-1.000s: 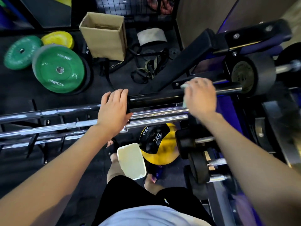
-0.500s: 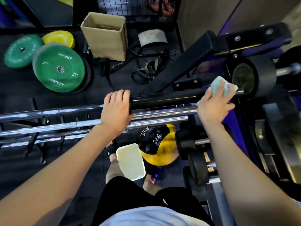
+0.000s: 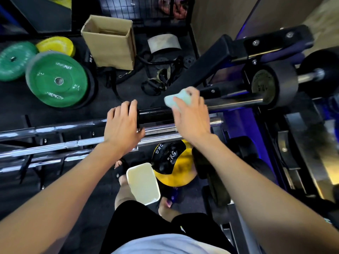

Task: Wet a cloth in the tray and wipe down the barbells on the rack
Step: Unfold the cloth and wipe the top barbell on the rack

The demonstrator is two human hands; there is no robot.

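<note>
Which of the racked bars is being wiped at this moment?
The top barbell, the one with the black sleeve: the right hand presses the cloth on it and the left hand grips it. The chrome bars below lie untouched.

Your left hand grips the top barbell on the rack, and your right hand presses a pale green cloth on its black sleeve; the tray lies by your feet

Medicine ball: "2KG", written twice
Green plate: "STRENGTH", other lettering blurred
Black plate beside box: "NO", rest hidden
</note>
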